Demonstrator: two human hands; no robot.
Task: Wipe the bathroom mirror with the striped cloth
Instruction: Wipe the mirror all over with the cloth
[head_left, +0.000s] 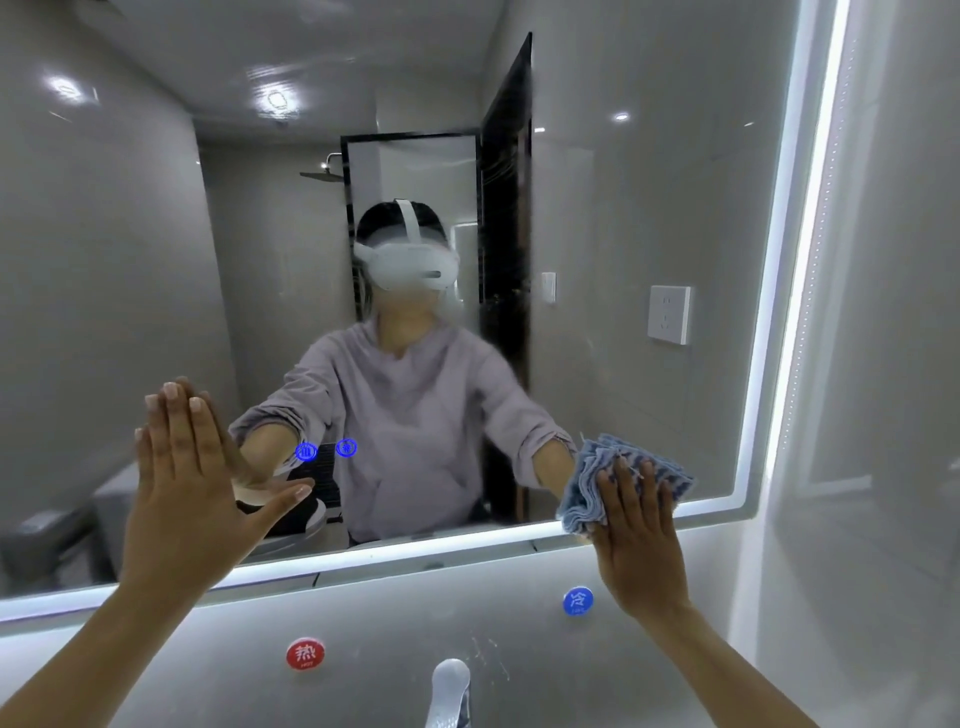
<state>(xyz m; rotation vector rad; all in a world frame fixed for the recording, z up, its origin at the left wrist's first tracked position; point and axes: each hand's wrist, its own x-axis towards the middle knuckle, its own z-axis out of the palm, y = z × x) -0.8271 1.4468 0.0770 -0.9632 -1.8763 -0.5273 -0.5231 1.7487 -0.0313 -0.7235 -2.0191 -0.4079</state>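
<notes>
A wide bathroom mirror fills most of the view, framed along its bottom and right edges by a glowing white light strip. Two small blue touch icons shine low on the glass. The reflection shows grey tiled walls, a dark-framed door, a shower head, a wall socket and a person wearing a white headset and a pale lilac top. Under the mirror, the grey wall carries a round red sticker and a round blue sticker, with a chrome tap between them at the bottom edge.

The striped cloth, blue with paler stripes, sits at the mirror's lower right corner, folded into a thick wad lying flat on the glass. It is wider than it is tall. Its layered edges fan out to the left, and its lower left corner hangs over the light strip.

The right hand presses the cloth against the glass, its fingers straight, slightly spread and pointing up. The left hand rests flat on the mirror well to the left. Its fingers are straight, held together and pointing up, with the thumb stretched out to the right, holding nothing.
</notes>
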